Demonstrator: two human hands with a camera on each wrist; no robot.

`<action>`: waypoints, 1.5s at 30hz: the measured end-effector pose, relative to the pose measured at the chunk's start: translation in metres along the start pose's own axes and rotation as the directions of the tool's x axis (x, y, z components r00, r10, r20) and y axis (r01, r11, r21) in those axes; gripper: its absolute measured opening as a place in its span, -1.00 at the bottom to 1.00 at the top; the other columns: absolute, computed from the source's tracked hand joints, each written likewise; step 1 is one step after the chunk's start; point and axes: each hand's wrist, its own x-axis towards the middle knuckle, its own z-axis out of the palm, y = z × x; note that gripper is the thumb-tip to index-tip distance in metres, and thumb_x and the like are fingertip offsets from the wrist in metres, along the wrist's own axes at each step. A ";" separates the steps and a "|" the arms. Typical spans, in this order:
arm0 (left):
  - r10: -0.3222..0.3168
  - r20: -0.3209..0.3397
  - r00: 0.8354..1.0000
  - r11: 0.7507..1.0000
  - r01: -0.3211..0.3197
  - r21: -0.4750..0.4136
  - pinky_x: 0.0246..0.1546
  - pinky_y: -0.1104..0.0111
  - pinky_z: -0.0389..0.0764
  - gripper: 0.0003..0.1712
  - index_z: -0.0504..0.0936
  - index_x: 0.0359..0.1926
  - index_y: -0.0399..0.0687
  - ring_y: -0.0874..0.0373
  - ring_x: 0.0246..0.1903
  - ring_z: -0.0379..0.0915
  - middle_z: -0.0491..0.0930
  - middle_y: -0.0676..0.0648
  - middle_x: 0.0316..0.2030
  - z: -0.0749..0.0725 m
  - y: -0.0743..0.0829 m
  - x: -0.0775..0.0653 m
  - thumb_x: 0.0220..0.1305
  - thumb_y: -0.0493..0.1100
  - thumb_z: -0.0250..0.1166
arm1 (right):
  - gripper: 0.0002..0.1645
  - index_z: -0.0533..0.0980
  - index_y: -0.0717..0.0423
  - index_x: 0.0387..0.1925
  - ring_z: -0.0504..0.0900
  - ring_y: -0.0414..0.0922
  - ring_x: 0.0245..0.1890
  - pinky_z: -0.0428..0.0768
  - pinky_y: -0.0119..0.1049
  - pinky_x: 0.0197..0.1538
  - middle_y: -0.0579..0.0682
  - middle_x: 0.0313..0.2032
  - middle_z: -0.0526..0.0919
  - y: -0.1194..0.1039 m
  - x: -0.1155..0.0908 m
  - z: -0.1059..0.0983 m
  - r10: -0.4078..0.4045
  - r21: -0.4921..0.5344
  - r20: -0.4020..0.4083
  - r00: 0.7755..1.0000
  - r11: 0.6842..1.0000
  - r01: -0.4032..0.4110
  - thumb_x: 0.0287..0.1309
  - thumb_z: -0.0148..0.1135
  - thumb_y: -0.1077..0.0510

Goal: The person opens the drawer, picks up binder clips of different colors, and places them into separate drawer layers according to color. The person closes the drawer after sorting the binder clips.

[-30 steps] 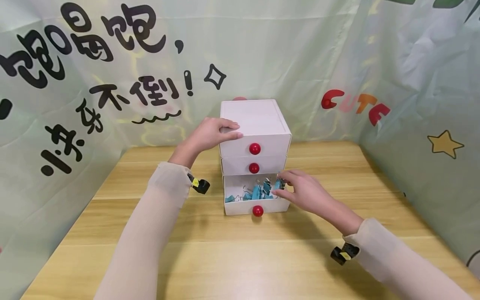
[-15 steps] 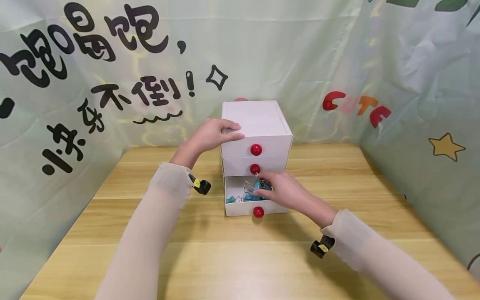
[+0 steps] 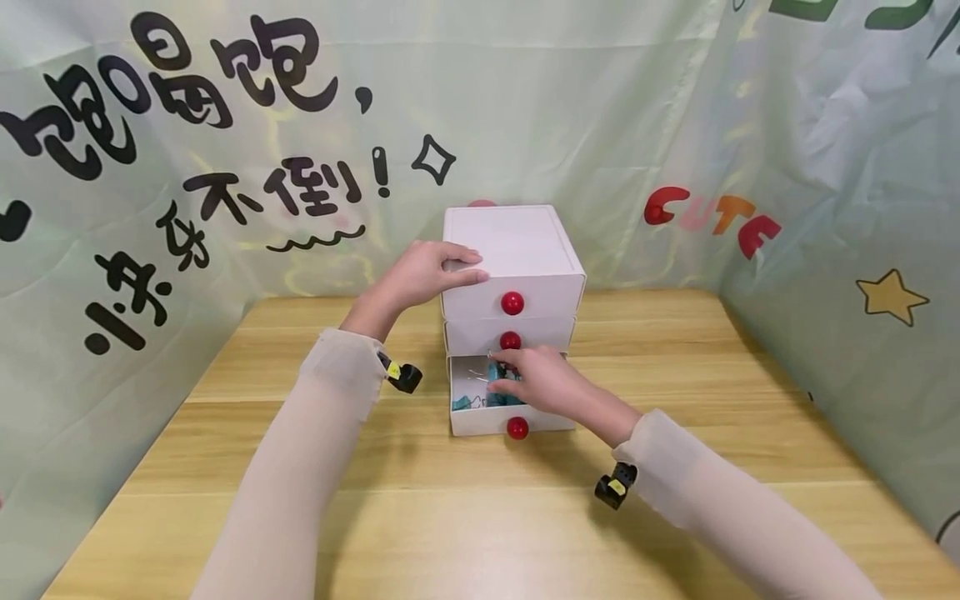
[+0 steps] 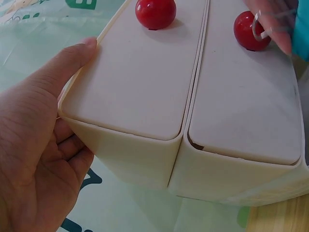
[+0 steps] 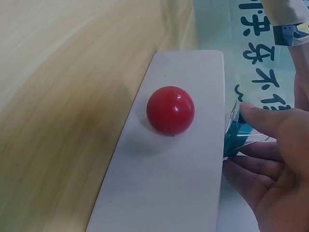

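Observation:
A white drawer cabinet (image 3: pixel 517 242) with red knobs stands on the table. Its bottom drawer (image 3: pixel 468 425) is pulled out and holds several teal binder clips (image 3: pixel 461 402). At the cabinet's upper left edge my left hand (image 3: pixel 427 271) rests, with index finger and thumb lying on the top near the front. My right hand (image 3: pixel 551 379) is over the bottom drawer. In the right wrist view it pinches a teal binder clip (image 5: pixel 236 135) between thumb and fingers, wire handles showing. That hand hides the drawer's right part and its contents.
Above the pulled-out drawer, the top drawer (image 3: pixel 472 298) and the middle drawer (image 3: pixel 472 335) are closed. A pale printed cloth (image 3: pixel 585 108) hangs behind and beside the wooden table (image 3: pixel 450 517).
My right hand has moved left across the bottom drawer, from its right side to about its middle, with the binder clip. My left hand has stayed on the cabinet.

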 end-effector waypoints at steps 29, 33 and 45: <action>-0.008 0.011 1.000 1.000 0.009 -0.013 0.27 0.20 0.32 -0.40 0.66 0.14 0.09 0.11 0.24 0.34 0.55 0.09 0.17 0.000 0.002 -0.001 0.20 0.29 0.31 | -0.75 0.67 0.08 -0.11 0.58 -0.25 -0.34 0.62 -0.33 -0.20 -0.19 -0.31 0.67 0.013 -0.046 0.000 0.016 0.208 -0.119 0.993 0.978 0.009 0.26 0.31 0.05; -0.012 0.012 1.000 1.000 0.012 -0.014 0.27 0.20 0.32 -0.40 0.66 0.14 0.09 0.11 0.24 0.34 0.55 0.09 0.18 0.001 0.001 -0.001 0.20 0.29 0.31 | -0.79 0.67 0.03 -0.15 0.58 -0.27 -0.34 0.61 -0.36 -0.24 -0.23 -0.33 0.66 0.017 -0.057 0.003 0.039 0.279 -0.093 0.995 0.960 -0.011 0.28 0.29 0.03; 0.002 0.004 1.000 1.000 -0.002 -0.017 0.25 0.21 0.34 -0.41 0.66 0.14 0.06 0.09 0.23 0.35 0.56 0.06 0.17 0.000 0.001 -0.002 0.20 0.27 0.33 | -0.78 0.69 0.01 -0.16 0.49 -0.16 -0.43 0.51 -0.34 -0.41 -0.13 -0.42 0.62 0.031 -0.074 0.016 0.082 0.425 0.044 0.996 0.900 -0.093 0.31 0.25 0.01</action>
